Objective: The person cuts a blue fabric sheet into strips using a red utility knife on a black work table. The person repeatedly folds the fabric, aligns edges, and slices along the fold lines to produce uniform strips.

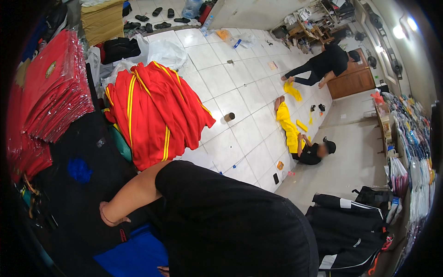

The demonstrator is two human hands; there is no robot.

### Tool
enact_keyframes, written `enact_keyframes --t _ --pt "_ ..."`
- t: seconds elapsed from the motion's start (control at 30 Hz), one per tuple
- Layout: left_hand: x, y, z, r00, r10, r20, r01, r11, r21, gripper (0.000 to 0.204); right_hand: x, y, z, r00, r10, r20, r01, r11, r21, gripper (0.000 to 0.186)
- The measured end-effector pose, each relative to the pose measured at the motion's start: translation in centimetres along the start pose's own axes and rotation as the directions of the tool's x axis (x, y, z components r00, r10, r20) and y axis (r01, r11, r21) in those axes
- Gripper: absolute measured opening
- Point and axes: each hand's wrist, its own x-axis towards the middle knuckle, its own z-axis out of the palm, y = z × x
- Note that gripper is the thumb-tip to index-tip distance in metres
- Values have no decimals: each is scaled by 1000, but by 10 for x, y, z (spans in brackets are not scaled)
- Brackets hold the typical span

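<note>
My left hand (113, 215), with a thin band at its wrist, rests on the black table surface (92, 143); its thumb points outward and the other fingers are partly hidden. Close beside it lies a folded blue cloth (134, 255), apparently a garment. At the lower edge of the picture, the stretched fingertips of my right hand (163, 270) lie against this cloth, and the rest of that hand is cut off or behind my black sleeve. A small red object (122, 235) sits between the left hand and the blue cloth. Further along is a bunched blue piece (79, 170).
Plastic-wrapped red garments (57, 87) are stacked at the far left. Red garments with yellow stripes (157, 113) form a heap beside the table. On the tiled floor, one person (310, 153) sits with yellow cloth and another (327, 62) bends over. A black jacket (346, 226) hangs at right.
</note>
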Motion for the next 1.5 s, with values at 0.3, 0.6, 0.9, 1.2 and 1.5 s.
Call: enact_keyframes --t 0.3,0.6,0.9,1.2,1.5 --pt "5 -7 4 998 -55 37 55 998 0 49 47 -66 25 947 -108 -304 322 281 904 33" --pt "-31 -85 -21 893 -450 -24 450 886 114 52 -1 17 -23 888 188 -420 105 806 583 7" --pt "-16 -68 -39 782 -622 38 619 783 63 69 -66 3 -61 994 3 107 6 997 -81 65" --pt "-2 -85 -34 314 -948 -52 947 309 93 94 0 -60 -13 906 -422 -24 218 420 881 18" --pt "-2 -85 -41 257 -965 53 953 262 152 107 -16 12 -66 957 230 175 -184 18 983 21"
